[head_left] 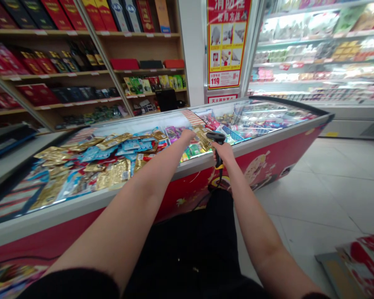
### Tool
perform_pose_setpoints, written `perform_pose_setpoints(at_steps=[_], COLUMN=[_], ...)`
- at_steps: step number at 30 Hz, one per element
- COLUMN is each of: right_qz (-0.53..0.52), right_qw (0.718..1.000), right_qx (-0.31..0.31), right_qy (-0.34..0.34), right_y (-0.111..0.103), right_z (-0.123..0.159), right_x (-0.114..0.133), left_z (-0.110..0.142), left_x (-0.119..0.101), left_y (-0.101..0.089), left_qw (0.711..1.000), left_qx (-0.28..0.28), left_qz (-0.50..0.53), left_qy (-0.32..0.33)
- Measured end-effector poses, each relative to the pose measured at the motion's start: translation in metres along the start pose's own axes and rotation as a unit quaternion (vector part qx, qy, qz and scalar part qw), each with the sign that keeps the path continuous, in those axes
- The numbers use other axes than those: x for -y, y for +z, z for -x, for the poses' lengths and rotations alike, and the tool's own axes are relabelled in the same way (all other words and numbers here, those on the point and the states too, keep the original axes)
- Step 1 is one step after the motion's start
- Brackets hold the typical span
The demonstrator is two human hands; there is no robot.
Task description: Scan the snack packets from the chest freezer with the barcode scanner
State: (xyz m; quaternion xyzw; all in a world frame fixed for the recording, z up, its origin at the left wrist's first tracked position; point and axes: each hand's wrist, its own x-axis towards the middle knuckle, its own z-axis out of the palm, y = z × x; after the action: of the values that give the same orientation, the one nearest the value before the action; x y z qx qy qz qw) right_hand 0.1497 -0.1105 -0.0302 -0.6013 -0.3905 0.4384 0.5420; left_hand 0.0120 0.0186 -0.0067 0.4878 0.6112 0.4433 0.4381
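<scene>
Black w/ a yellow band near its base, the scanner is in our R hand, fingers wrapped round the grip. Long axis of the grip runs nr upright, base end down; the cable hangs from it, below our R fingers. Scanner's head sits just above those fingers, lying approx. crosswise, nose apparently toward our L side & the gold pack; exact aim we can't tell.

Our L hand is stretched out over the chest freezer, just L of that pack. Its fingers are mostly hidden, so we can't tell if they're wide, narrow or gripping the pack. Pack lies betw. our two hands, slanting, far end away from us.

Nr our L fingers, on their L side, we see purple packs; further L, blue packs & a heap of gold packets. Green packs are below our L fingers, just L of our R fingers. Well beyond both hands: a poster straight ahead, shelves off L, a lit chiller off R. Red box is on the floor, well R of our R fingers.
</scene>
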Motion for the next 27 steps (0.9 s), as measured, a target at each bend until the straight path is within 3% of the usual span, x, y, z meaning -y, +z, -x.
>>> perform_pose_setpoints(at_steps=[7,16,27], right_qz=[0.015,0.061,0.070], right_qw=[1.000,0.996,0.994], right_qx=[0.025,0.061,0.077], right_qy=[-0.005,-0.022,-0.032], right_y=[0.017,0.039,0.060], right_z=[0.010,0.023,0.033], right_x=[0.016,0.029,0.032], left_z=[0.002,0.020,0.016], left_x=[0.005,0.007,0.013], left_y=[-0.031,-0.048,-0.074], left_qw=[0.979,0.965,0.957], left_qx=[0.051,0.067,0.046], left_qz=[0.193,0.251,0.285], left_qy=[-0.035,-0.026,-0.013])
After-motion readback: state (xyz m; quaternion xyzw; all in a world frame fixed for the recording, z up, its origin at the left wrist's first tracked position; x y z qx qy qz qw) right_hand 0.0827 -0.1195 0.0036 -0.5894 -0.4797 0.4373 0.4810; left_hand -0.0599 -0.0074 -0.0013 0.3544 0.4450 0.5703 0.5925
